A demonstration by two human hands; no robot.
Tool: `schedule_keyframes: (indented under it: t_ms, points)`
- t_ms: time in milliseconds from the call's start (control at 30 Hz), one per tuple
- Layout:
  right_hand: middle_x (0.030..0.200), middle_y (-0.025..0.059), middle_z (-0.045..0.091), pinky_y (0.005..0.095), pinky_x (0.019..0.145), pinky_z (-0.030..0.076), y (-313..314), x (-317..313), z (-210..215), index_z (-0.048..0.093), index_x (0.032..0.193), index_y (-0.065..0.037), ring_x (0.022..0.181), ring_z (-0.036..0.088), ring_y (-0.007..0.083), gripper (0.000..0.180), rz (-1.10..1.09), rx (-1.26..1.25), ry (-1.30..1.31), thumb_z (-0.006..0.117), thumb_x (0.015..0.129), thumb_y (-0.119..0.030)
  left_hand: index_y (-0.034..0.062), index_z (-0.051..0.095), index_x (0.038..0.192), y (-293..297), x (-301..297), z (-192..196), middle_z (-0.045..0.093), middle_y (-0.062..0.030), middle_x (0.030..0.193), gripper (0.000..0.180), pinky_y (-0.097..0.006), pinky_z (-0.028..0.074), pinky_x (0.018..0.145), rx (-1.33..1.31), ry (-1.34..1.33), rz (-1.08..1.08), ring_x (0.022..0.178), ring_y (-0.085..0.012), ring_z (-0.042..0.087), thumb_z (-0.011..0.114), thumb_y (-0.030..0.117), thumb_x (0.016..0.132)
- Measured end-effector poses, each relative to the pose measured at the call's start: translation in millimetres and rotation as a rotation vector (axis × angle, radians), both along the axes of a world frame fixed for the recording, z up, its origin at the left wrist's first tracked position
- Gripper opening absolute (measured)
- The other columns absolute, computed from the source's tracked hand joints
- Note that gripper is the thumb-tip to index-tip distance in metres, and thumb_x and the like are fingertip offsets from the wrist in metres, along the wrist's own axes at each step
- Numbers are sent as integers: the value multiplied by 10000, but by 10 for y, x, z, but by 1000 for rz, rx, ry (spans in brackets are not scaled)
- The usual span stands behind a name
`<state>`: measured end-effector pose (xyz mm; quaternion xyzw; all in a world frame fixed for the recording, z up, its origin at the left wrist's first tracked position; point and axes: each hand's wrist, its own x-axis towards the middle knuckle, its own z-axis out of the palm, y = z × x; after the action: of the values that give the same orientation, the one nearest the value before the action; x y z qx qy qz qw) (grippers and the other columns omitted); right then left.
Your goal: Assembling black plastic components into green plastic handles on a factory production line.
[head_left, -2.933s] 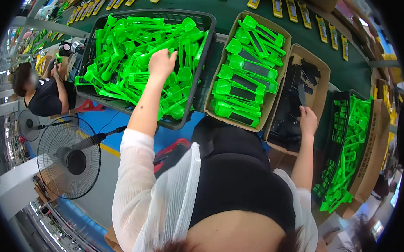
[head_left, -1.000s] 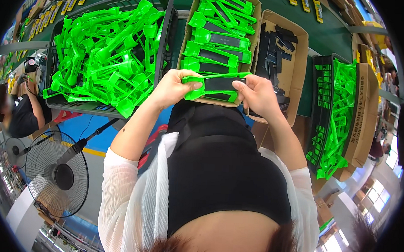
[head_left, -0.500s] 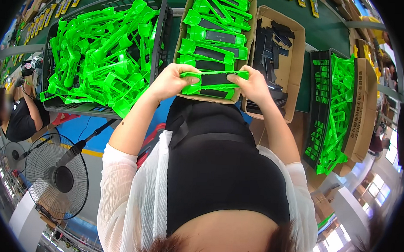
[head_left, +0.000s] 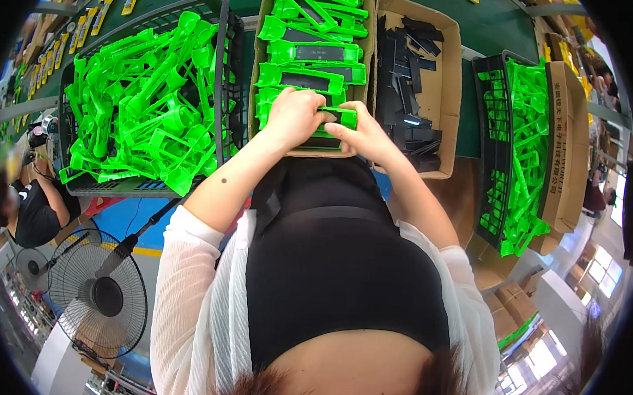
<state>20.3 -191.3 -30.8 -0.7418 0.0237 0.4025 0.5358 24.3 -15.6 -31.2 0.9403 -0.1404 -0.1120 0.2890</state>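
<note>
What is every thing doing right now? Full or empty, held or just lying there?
Left hand: grip closed on the green part.
Right hand: grip closed on the green part.
Green part: held over the middle box.
Middle box: open, nearly full of stacked green parts.
Black crate: heaped with loose green parts.
Fan: upright; spinning cannot be told.

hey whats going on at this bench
A person stands at a green workbench and holds a bright green plastic part with both hands, left hand and right hand, just over the near end of a cardboard box of similar green parts with dark inserts. A black crate heaped with loose green pieces sits to the left, and a second cardboard box of black pieces to the right. Another person sits at far left, near a standing fan.
</note>
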Motion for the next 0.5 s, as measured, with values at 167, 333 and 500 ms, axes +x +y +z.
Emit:
schedule_keyframes:
  t_ms: [167,333,500]
  points:
    - [835,165,622,381,730,468,-576,296,-156,552,891,-4,785,604,297,319,-169,-657,-600,594,782,-301,187,412,1270,-75,-304,-195,344,-77,1320,616,-519,185,1006,281,-357,4,1246,-262,281,606,418,733]
    - [963,241,514,450,755,443,-1025,547,-990,497,948,14,863,534,411,411,-79,-966,-798,622,764,-331,206,243,1372,-70,-366,-460,143,-58,1445,709,-509,45,1044,306,-237,-10,1342,-254,71,478,533,788]
    - [889,197,563,448,727,450,-1113,703,-1193,559,943,-43,829,553,381,261,-89,-962,-884,529,822,-273,207,241,1373,-41,-299,-574,143,-75,1445,714,-505,-20,1045,265,-306,19,1346,-246,46,453,560,789]
